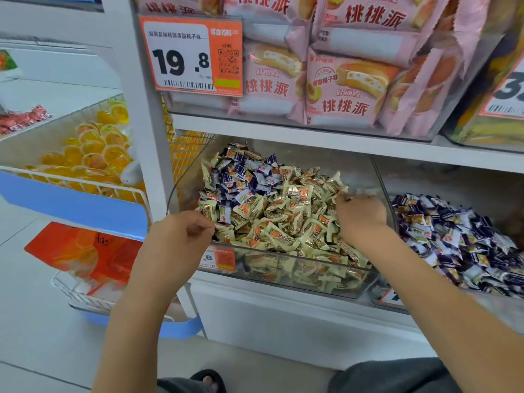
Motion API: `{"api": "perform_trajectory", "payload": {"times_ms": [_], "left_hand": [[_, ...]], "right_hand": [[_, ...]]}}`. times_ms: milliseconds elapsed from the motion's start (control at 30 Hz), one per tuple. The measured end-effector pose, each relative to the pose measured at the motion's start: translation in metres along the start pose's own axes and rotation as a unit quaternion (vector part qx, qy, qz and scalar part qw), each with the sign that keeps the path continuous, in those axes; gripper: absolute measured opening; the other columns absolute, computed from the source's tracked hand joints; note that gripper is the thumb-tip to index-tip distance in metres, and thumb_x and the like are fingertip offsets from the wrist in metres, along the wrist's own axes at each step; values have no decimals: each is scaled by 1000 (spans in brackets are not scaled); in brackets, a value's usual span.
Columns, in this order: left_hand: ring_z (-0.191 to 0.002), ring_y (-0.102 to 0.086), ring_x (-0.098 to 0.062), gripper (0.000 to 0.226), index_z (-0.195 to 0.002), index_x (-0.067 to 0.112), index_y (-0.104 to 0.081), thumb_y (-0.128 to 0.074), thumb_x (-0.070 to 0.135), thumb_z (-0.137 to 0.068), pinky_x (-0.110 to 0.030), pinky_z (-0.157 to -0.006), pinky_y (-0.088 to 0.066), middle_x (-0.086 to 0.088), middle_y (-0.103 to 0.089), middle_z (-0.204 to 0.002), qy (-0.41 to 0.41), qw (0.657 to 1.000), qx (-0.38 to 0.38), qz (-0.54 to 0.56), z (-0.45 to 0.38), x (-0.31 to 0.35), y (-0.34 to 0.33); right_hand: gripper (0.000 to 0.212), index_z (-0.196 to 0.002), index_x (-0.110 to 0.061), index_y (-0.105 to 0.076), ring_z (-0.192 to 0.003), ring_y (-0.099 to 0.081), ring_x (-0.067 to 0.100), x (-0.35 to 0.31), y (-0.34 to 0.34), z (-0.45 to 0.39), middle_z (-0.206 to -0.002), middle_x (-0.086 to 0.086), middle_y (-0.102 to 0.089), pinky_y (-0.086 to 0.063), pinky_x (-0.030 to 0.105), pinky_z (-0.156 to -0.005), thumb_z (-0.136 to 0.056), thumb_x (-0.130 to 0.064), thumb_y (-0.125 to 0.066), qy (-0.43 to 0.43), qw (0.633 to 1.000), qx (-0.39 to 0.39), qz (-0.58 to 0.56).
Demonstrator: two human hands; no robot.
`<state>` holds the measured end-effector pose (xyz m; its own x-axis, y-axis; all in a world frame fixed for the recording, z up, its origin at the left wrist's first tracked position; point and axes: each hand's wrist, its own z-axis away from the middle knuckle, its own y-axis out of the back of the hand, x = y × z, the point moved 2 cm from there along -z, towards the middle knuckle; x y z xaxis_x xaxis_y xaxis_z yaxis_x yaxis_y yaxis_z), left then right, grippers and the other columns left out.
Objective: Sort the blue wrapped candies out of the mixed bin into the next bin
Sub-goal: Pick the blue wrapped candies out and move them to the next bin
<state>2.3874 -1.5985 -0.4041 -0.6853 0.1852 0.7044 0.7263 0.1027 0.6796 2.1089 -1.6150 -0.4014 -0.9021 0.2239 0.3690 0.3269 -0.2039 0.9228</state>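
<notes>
Blue wrapped candies [241,177] are heaped at the upper-left back of the clear plastic mixed bin [283,279], centre frame, among cream-and-gold wrapped candies [283,222]. The right hand [361,214] is pressed into the pile near the bin's right wall, fingers blurred and buried; its grasp cannot be told. The left hand [181,231] is held at the front-left rim, fingers curled, thumb and fingertips pinched together; anything held is hidden. The neighbouring clear bin of blue candies [453,231] is cut off at right frame.

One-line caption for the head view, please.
Both hands reach into the mixed bin beside the blue-candy bin.
</notes>
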Motion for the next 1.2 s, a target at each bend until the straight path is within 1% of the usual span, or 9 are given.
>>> {"api": "perform_trajectory", "payload": {"times_ms": [167, 267, 367, 500, 633, 733, 867, 1067, 1200], "left_hand": [[-81, -59, -2, 11, -87, 26, -68, -61, 18, -88, -22, -69, -46, 11, -66, -84, -1, 1000, -25, -8, 1, -1, 0], [-81, -59, -2, 12, -86, 29, -66, -60, 18, -88, -26, -71, -50, 12, -66, -84, -3, 999, -33, -8, 1, -1, 0], [-82, -58, -2, 12, -88, 28, -67, -60, 18, -89, -25, -71, -47, 12, -64, -84, -9, 999, -37, -15, 1, 1, -1], [-82, -59, -4, 13, -86, 28, -67, -60, 17, -88, -27, -74, -48, 12, -64, -84, -13, 999, -40, -14, 1, 4, -3], [-81, -58, -5, 13, -90, 27, -69, -58, 19, -89, -29, -76, -50, 17, -62, -85, -33, 999, -28, -25, 2, 13, -9], [-82, -59, -10, 14, -92, 26, -69, -57, 18, -89, -33, -75, -52, 15, -63, -89, -61, 998, -15, -27, 0, 29, -19], [-85, -60, -13, 15, -95, 21, -69, -58, 14, -88, -32, -77, -51, 6, -68, -94, -173, 984, -23, -39, 1, 67, -45], [-94, -63, -16, 30, -112, 21, -66, -61, 6, -86, -36, -87, -53, -2, -65, -115, -223, 965, -135, -35, -15, 106, -108], [-102, -63, -20, 34, -117, 18, -65, -65, 8, -85, -37, -94, -50, -7, -66, -116, -183, 959, -178, -122, -31, 102, -130]], "right_hand": [[63, -142, -4, -24, -100, -60, 28, 3, -8, -6, -111, 13, -61, -47, 32, -70, -85, 11, -44, 46, 998, 32, -37], [46, -127, -6, -43, -94, -60, 26, 7, -6, -2, -98, 10, -59, -47, 31, -71, -85, 11, -44, 70, 992, 31, -101], [25, -109, -9, -54, -97, -57, 26, 13, -1, -4, -107, 10, -60, -45, 30, -75, -84, -6, -58, 63, 975, 37, -211], [39, -120, -12, -51, -100, -55, 22, 12, -2, -6, -119, 8, -56, -47, 31, -81, -83, -6, -62, 60, 953, -9, -296], [57, -121, -29, -47, -101, -58, 12, 14, 3, 2, -117, -4, -56, -47, 32, -93, -77, -4, -73, 118, 850, -101, -504], [67, -131, -33, -46, -114, -55, 9, 20, 9, 12, -124, -6, -54, -46, 22, -92, -81, 8, -64, 168, 764, -141, -607], [43, -104, -20, -62, -101, -60, 9, 37, 19, 16, -114, 4, -64, -50, 19, -83, -88, 16, -46, 157, 775, 12, -612], [34, -96, -11, -67, -88, -67, 15, 68, 14, 29, -96, 5, -69, -55, 19, -77, -85, 17, -51, 142, 741, 29, -656], [27, -97, -14, -68, -86, -67, 5, 75, 8, 34, -95, -2, -71, -52, 13, -79, -86, 7, -57, 149, 754, 36, -639]]}}
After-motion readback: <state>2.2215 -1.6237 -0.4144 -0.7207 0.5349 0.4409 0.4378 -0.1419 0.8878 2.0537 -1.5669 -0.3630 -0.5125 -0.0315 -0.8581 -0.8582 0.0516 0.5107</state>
